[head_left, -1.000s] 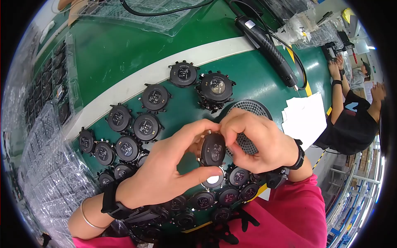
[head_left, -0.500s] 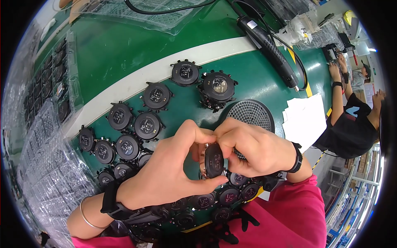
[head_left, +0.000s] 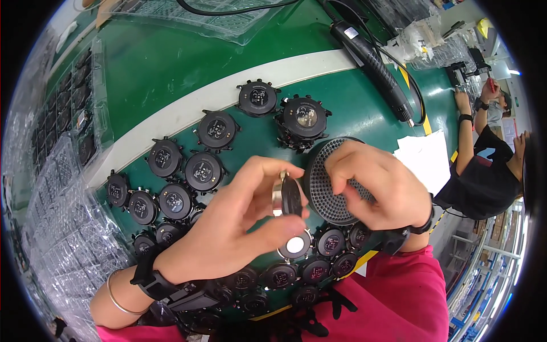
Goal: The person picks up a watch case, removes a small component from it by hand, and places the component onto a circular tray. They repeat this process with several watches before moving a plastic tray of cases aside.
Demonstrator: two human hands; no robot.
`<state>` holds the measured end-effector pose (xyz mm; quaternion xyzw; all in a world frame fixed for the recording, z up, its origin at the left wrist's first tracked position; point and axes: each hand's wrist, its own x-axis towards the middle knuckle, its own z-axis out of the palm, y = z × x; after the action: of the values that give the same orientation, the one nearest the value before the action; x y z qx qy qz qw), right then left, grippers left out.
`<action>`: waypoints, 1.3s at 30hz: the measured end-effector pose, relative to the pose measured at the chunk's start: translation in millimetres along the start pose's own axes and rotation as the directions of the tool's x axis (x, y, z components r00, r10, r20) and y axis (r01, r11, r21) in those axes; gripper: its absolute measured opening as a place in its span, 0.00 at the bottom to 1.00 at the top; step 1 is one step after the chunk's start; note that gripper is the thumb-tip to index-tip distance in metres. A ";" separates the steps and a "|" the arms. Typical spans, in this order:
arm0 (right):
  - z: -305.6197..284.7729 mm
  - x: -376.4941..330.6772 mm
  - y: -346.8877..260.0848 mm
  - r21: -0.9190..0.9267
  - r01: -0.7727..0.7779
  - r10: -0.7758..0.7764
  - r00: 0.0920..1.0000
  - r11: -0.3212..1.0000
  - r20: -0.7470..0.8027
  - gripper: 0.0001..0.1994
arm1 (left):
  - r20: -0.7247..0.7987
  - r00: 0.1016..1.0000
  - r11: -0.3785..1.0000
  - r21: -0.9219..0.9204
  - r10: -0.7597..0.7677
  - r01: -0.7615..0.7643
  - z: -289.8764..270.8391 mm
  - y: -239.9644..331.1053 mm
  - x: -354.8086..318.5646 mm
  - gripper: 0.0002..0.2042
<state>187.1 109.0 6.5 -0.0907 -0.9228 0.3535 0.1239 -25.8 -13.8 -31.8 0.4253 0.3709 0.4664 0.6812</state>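
Note:
My left hand (head_left: 228, 231) holds a round black smartwatch body (head_left: 292, 196) on edge between thumb and fingers, its metallic side turned left. To its right, my right hand (head_left: 383, 185) hovers over a round black tray full of small holes (head_left: 326, 196). Thumb and forefinger there are curled in close together; whatever they may pinch is too small to see. Several more watch bodies lie back up around my hands, such as one (head_left: 204, 171) left of the held one. Behind the tray rises a small stack of them (head_left: 303, 119).
A black electric screwdriver (head_left: 373, 74) with a cable lies at the back right. White paper sheets (head_left: 421, 162) lie right of the tray. Clear plastic trays (head_left: 68, 211) line the left side. A co-worker in a black shirt (head_left: 484, 176) works at far right.
My right hand has left the watch body and moved right, over the holed tray. My left hand still grips the watch body, now turned more edge-on.

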 end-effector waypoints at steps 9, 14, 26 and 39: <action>23.9 7.0 2.1 0.014 0.215 -0.200 0.929 0.976 -0.313 0.13 | 0.157 0.980 0.989 -0.065 -0.125 0.136 2.5 2.4 -3.3 0.29; 35.3 8.9 4.2 -0.030 0.225 -0.223 0.928 0.974 -0.298 0.13 | 0.219 0.958 0.980 0.104 -0.186 0.167 -1.2 2.2 -1.8 0.38; 22.4 5.3 3.5 0.054 0.187 -0.176 0.972 0.981 -0.159 0.11 | 0.048 0.973 0.959 0.186 -0.228 0.215 -1.2 4.6 -3.0 0.30; 43.0 9.2 2.8 0.035 0.290 -0.266 0.914 0.956 -0.306 0.11 | 0.104 0.887 0.890 0.131 -0.450 0.436 2.3 7.3 -1.9 0.40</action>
<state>166.0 86.3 -24.8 -0.0057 -0.8822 0.3508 0.3139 -26.6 -14.6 -24.0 0.3938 0.4364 0.2496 0.7695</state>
